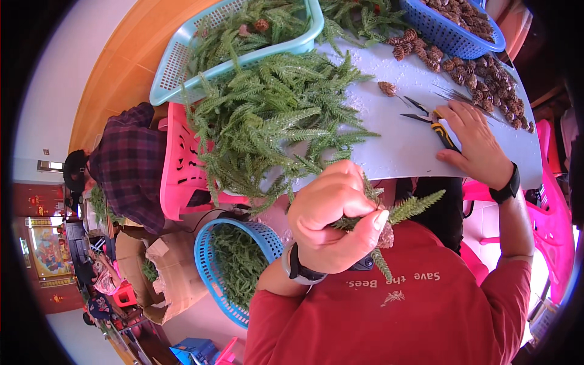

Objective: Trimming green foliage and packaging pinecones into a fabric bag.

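My left hand [331, 219] is raised in front of my chest, its thumb and fingers pinched round a green artificial pine sprig [417, 208]. A brown pine cone [386, 235] sits among the sprig's needles, just beyond the thumb; the stem inside the fist is hidden. On the table, my right hand [474, 140] lies with fingers stretched out. Pliers [446, 134] with yellow-and-black handles lie along its inner side, between fingers and thumb, jaws spread and pointing away from me. A single loose pine cone [387, 89] rests left of the pliers' tips.
Green sprigs [267, 115] are heaped over the pale table [377, 131]. Behind stand a teal basket [164, 76] of sprigs and a blue basket [450, 36] of cones. Loose cones [486, 85] line the right. A blue basket [207, 274] and cardboard box [179, 267] stand lower left, near another person [131, 158].
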`<control>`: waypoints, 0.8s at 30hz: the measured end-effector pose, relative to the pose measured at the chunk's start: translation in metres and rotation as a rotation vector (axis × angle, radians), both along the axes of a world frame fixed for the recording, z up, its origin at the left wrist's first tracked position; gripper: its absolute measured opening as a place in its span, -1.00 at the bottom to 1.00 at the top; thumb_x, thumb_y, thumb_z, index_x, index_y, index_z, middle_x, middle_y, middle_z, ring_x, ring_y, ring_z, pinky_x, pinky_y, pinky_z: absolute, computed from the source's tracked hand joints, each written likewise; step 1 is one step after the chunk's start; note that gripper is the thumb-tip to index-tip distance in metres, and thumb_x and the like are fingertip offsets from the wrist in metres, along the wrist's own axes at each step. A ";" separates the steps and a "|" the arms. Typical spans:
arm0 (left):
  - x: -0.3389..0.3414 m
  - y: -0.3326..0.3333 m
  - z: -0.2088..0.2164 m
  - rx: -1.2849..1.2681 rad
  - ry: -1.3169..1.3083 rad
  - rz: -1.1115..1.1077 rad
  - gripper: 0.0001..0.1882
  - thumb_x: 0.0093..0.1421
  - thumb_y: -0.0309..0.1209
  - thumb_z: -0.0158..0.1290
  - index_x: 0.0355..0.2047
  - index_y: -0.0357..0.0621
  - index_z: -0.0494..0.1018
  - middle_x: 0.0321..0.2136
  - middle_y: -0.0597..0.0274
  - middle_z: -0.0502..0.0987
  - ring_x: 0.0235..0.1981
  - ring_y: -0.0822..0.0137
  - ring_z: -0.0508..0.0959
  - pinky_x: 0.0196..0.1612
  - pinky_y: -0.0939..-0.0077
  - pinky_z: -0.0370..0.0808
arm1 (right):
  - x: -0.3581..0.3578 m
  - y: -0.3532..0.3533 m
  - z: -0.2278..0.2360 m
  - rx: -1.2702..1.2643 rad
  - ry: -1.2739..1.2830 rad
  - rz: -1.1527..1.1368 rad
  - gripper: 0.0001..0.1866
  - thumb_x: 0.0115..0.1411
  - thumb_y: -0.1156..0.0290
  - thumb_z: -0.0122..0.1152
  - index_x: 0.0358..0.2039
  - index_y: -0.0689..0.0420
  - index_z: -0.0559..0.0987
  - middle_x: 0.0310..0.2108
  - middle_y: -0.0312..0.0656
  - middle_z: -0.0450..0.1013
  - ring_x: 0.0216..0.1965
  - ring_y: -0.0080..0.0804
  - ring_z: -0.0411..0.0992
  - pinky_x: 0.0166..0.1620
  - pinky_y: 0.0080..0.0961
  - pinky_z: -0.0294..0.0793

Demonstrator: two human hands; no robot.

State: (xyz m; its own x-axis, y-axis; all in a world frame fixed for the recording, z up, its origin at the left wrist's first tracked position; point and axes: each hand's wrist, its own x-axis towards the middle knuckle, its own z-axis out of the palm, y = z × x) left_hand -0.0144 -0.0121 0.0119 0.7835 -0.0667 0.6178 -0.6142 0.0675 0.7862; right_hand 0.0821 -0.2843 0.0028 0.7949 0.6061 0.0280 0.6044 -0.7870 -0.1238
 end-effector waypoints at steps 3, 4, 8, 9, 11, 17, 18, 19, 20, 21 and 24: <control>0.000 0.002 0.001 -0.076 0.015 -0.070 -0.85 -0.10 -0.65 0.13 -0.65 -0.21 0.38 -0.71 0.31 0.33 -0.63 0.33 0.24 -0.53 0.45 0.18 | 0.001 -0.006 -0.006 0.006 -0.016 -0.013 -0.25 -0.07 0.29 0.32 0.13 0.23 0.25 0.12 0.09 0.18 0.17 0.06 0.11 0.23 -0.17 0.08; 0.000 0.002 0.001 -0.091 0.009 -0.094 -0.86 -0.11 -0.65 0.13 -0.65 -0.22 0.38 -0.70 0.31 0.34 -0.63 0.33 0.24 -0.52 0.45 0.18 | 0.001 -0.008 -0.006 0.008 -0.024 -0.023 -0.26 -0.07 0.30 0.32 0.13 0.23 0.25 0.11 0.09 0.19 0.17 0.06 0.13 0.22 -0.17 0.09; 0.000 0.002 0.001 -0.143 0.015 -0.155 -0.86 -0.12 -0.65 0.13 -0.66 -0.23 0.39 -0.69 0.30 0.37 -0.63 0.34 0.25 -0.51 0.43 0.19 | 0.010 -0.012 -0.006 -0.024 -0.037 0.014 -0.29 -0.10 0.36 0.30 0.10 0.24 0.28 0.07 0.07 0.22 0.14 0.02 0.17 0.21 -0.17 0.11; -0.001 0.002 0.001 -0.162 0.021 -0.174 -0.87 -0.12 -0.65 0.13 -0.66 -0.23 0.39 -0.69 0.30 0.38 -0.63 0.34 0.25 -0.50 0.42 0.19 | 0.010 -0.012 -0.005 -0.023 -0.039 0.016 -0.29 -0.10 0.36 0.30 0.10 0.24 0.28 0.07 0.07 0.22 0.14 0.02 0.17 0.21 -0.17 0.11; -0.002 0.001 -0.001 -0.168 0.049 -0.174 -0.86 -0.10 -0.59 0.14 -0.67 -0.21 0.37 -0.70 0.31 0.38 -0.62 0.35 0.25 -0.48 0.40 0.22 | 0.010 -0.009 0.001 -0.063 -0.088 0.051 -0.32 -0.14 0.44 0.27 0.07 0.25 0.31 0.03 0.06 0.25 0.11 0.01 0.19 0.20 -0.17 0.13; -0.004 -0.001 -0.003 -0.174 0.114 -0.207 -0.79 -0.06 -0.47 0.15 -0.70 -0.18 0.33 -0.72 0.32 0.39 -0.61 0.37 0.25 -0.45 0.38 0.26 | 0.017 -0.011 0.007 -0.171 -0.416 0.197 -0.36 -0.22 0.56 0.17 0.01 0.26 0.36 -0.02 0.05 0.28 0.07 0.02 0.22 0.16 -0.18 0.18; -0.004 -0.001 -0.003 -0.176 0.113 -0.211 -0.79 -0.06 -0.47 0.15 -0.70 -0.18 0.33 -0.72 0.32 0.39 -0.61 0.37 0.25 -0.45 0.38 0.26 | 0.018 -0.010 0.010 -0.166 -0.453 0.190 -0.36 -0.23 0.57 0.16 0.00 0.27 0.37 -0.03 0.05 0.28 0.06 0.03 0.23 0.15 -0.17 0.20; -0.004 -0.002 -0.004 -0.174 0.118 -0.211 -0.79 -0.06 -0.47 0.15 -0.70 -0.18 0.33 -0.72 0.32 0.39 -0.61 0.37 0.25 -0.45 0.38 0.26 | 0.018 -0.009 0.013 -0.160 -0.489 0.184 -0.36 -0.24 0.58 0.15 0.00 0.27 0.37 -0.03 0.06 0.28 0.05 0.04 0.23 0.15 -0.16 0.21; -0.004 -0.002 -0.004 -0.172 0.124 -0.211 -0.79 -0.06 -0.48 0.15 -0.70 -0.18 0.33 -0.72 0.32 0.39 -0.61 0.37 0.25 -0.45 0.38 0.26 | 0.018 -0.010 0.016 -0.155 -0.525 0.178 -0.36 -0.24 0.59 0.13 -0.01 0.28 0.37 -0.04 0.07 0.28 0.05 0.05 0.24 0.14 -0.16 0.22; -0.003 -0.003 -0.004 -0.169 0.129 -0.210 -0.79 -0.07 -0.48 0.15 -0.70 -0.18 0.33 -0.73 0.32 0.38 -0.62 0.37 0.25 -0.45 0.38 0.25 | 0.017 -0.012 0.018 -0.158 -0.526 0.176 -0.36 -0.24 0.59 0.13 -0.01 0.28 0.37 -0.04 0.07 0.28 0.05 0.05 0.24 0.14 -0.16 0.22; -0.003 -0.002 -0.004 -0.171 0.140 -0.224 -0.80 -0.07 -0.49 0.14 -0.70 -0.18 0.34 -0.72 0.33 0.38 -0.62 0.37 0.24 -0.45 0.37 0.25 | 0.014 -0.014 0.025 -0.065 -0.460 0.092 -0.41 -0.19 0.53 0.15 -0.03 0.28 0.39 -0.06 0.07 0.29 0.01 0.01 0.28 0.09 -0.19 0.26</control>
State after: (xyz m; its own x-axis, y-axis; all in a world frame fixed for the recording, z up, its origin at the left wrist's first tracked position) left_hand -0.0170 -0.0137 0.0079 0.8391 -0.1516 0.5225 -0.4560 0.3278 0.8274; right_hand 0.0957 -0.2988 0.0279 0.6515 0.6858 0.3243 0.6526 -0.7246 0.2214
